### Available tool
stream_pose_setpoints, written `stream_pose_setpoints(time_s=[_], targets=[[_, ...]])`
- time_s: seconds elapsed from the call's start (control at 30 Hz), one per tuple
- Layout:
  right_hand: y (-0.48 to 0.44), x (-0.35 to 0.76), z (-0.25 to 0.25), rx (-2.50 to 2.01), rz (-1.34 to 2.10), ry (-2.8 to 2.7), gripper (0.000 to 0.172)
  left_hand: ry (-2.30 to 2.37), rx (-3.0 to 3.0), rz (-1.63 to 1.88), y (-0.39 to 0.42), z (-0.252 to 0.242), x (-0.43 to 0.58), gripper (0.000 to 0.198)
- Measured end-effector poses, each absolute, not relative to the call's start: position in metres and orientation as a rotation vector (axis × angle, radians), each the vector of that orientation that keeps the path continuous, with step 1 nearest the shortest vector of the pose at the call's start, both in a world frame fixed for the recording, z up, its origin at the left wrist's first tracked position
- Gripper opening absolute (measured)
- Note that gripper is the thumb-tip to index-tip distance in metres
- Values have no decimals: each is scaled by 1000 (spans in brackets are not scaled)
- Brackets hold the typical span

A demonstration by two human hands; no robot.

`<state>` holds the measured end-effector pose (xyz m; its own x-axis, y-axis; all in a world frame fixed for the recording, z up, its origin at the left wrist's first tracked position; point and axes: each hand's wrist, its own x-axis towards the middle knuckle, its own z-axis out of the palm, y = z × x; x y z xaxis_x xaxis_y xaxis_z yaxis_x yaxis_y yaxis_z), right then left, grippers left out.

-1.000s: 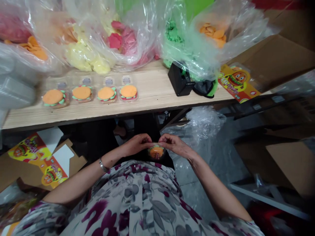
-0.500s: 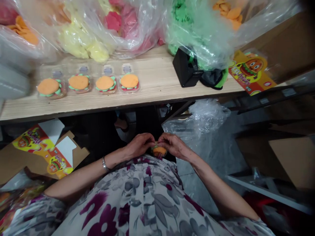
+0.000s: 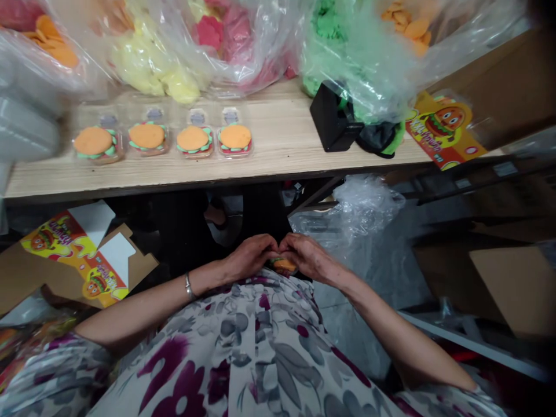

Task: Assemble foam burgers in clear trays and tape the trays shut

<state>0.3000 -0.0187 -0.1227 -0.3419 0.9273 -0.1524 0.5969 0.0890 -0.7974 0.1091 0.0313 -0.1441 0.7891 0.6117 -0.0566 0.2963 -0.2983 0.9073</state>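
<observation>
Close against the shirt front, my left hand (image 3: 256, 253) and my right hand (image 3: 306, 255) meet around a small toy burger (image 3: 284, 266) in a clear plastic case. Fingers of both hands are closed over its upper edge and hide much of it. An orange bun shows below the thumbs. On the table (image 3: 269, 165) beyond stand several open clear cases in a row. Each holds a burger with an orange bun over green and red layers, like this one (image 3: 235, 138) at the right end.
Plastic bags of yellow (image 3: 156, 63), pink (image 3: 230, 35) and green (image 3: 334, 52) pieces line the table's back. A black tape dispenser (image 3: 332, 119) stands before the green bag. A printed display carton (image 3: 447, 127) is at right, another (image 3: 82, 260) at lower left. Crumpled clear plastic (image 3: 365, 200) lies below.
The fingertips have come together over the top edge of the burger case, covering more of it. The view has shifted slightly, and the table's row appears a little higher and further right.
</observation>
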Motion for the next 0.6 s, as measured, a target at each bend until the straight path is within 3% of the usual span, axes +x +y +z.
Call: stream_pose_setpoints(time_s=[0.3, 0.47, 0.57, 0.6], targets=[[-14, 299, -118, -1541, 1284, -1886, 6, 672, 1725, 350, 35, -158, 108, 14], [-2, 313, -131, -1549, 1587, -1387, 23, 674, 1272, 323, 50, -161, 115, 32], [6, 313, -134, -1500, 1504, -1103, 32, 609, 1076, 400, 53, -154, 120, 61], [9, 314, -131, -1486, 1466, -1077, 33, 607, 1019, 416, 55, -150, 120, 63]])
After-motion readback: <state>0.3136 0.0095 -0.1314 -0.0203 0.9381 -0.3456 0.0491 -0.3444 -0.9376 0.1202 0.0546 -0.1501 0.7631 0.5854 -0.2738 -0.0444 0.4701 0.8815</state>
